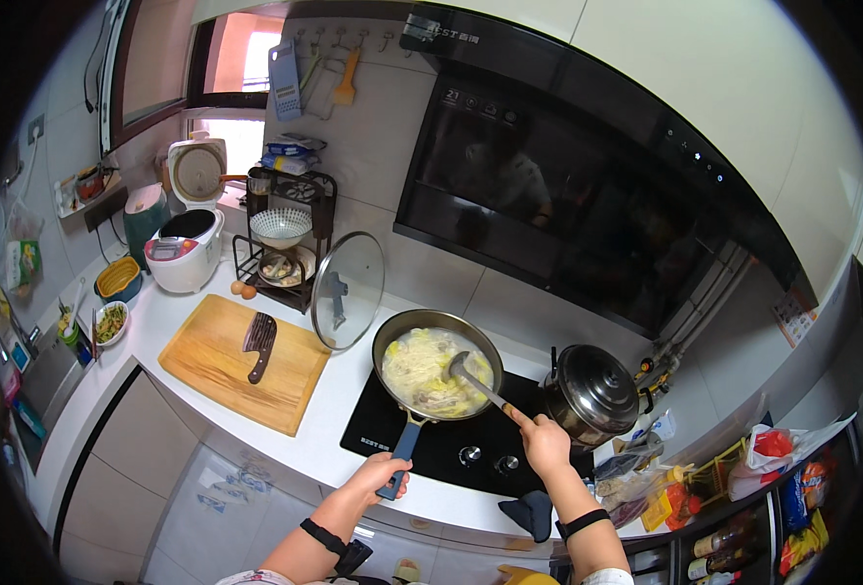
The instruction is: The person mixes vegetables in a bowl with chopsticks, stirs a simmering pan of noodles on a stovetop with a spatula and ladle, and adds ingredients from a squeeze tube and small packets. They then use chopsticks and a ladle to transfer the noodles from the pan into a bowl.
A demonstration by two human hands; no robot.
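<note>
My left hand (386,475) is closed around the blue handle of a deep frying pan (495,344), which stands on the left part of a black gas hob (446,453). Pale noodles or enoki mushrooms with yellow-green leaves (420,365) lie in cloudy broth inside it. A ladle (479,384) dips its bowl into the broth at the pan's right side; my right hand (545,442) grips its handle. To the pan's left a glass lid (349,292) stands upright on the counter. A lidded steel pot (596,395) sits to the right, behind my right hand.
A wooden cutting board (219,365) bears a cleaver (260,344). Behind are two eggs (247,292), an open rice cooker (186,252) and a black rack (325,212) with bowls. A dark cloth (530,514) lies at the front edge; bagged food (629,475) stands right. The range hood (548,190) overhangs.
</note>
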